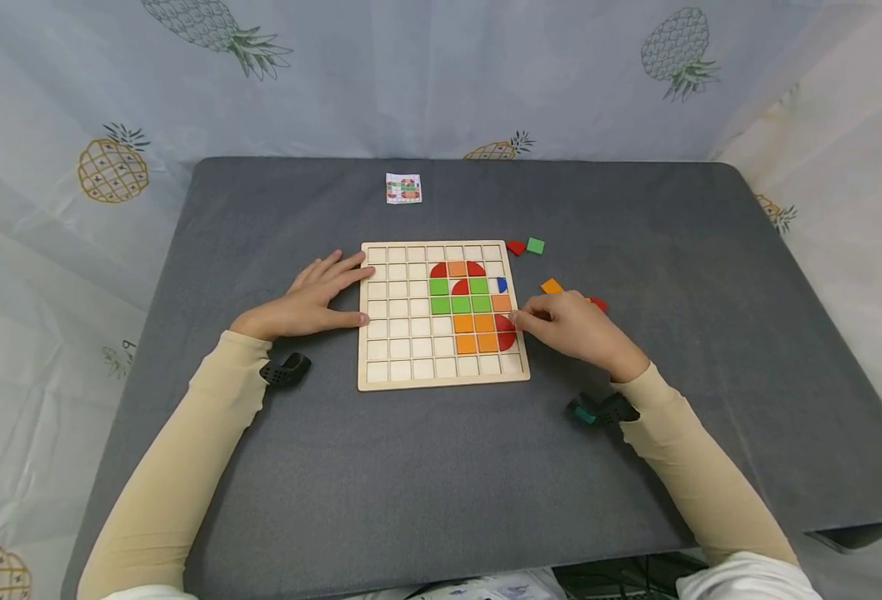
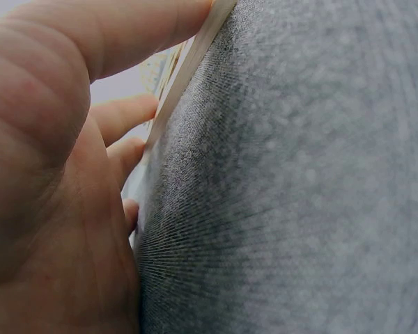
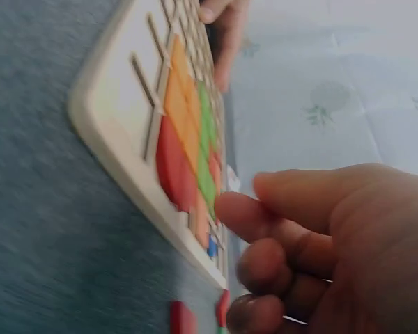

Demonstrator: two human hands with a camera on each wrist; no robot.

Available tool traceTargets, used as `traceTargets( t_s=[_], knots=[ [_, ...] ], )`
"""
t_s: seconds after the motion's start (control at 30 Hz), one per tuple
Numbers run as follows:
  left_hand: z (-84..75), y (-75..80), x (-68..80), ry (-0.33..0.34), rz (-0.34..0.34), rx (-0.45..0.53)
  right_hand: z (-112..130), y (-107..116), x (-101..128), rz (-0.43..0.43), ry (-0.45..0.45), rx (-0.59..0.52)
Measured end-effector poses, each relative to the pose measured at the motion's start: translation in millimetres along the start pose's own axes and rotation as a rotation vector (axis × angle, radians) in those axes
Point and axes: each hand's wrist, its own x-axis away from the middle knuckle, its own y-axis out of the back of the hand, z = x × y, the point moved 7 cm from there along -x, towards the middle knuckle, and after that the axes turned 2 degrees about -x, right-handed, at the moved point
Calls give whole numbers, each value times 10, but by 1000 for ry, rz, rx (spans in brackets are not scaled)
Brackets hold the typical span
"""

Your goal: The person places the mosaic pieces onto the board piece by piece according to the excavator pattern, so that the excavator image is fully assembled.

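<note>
— Board (image 1: 411,350) first: where does it sit?
— Wooden grid board, flat near the middle of the grey tabletop (image 1: 411,483), a little toward the far edge. Coloured tiles fill cells on its right half: green squares (image 1: 441,296), orange squares (image 1: 474,332) and red quarter-rounds (image 1: 506,332), plus one blue piece (image 1: 502,285).
— And the hands?
— The left hand (image 1: 302,300) lies flat with straight fingers, fingertips touching the board's left edge, gripping nothing. The right hand (image 1: 572,325) rests at the board's right edge, fingers loosely curled, fingertips at the red tile there; whether it pinches anything I cannot tell.
— What lies around?
— Loose pieces right of the board: a red tile (image 1: 516,247) and a green tile (image 1: 535,245) near its far right corner, an orange tile (image 1: 551,287) just beyond the right hand. A small pattern card (image 1: 403,188) lies toward the tabletop's far edge.
</note>
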Motion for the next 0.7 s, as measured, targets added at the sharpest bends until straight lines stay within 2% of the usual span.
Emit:
traceTargets(
  t_s=[0.1,0.33,0.57,0.7],
  knots=[
    [-2,8,4,-1,-2,1,-19,132,-20,-56,-4,-41],
    [-11,7,17,-7,4,0,-192,425,-78,-144,-123,-156],
    [-19,13,25,-10,2,0,-353,602,-240,-199,-106,-141],
    [-28,7,25,-13,3,-2,-479,650,-356,-213,-141,-119]
  ],
)
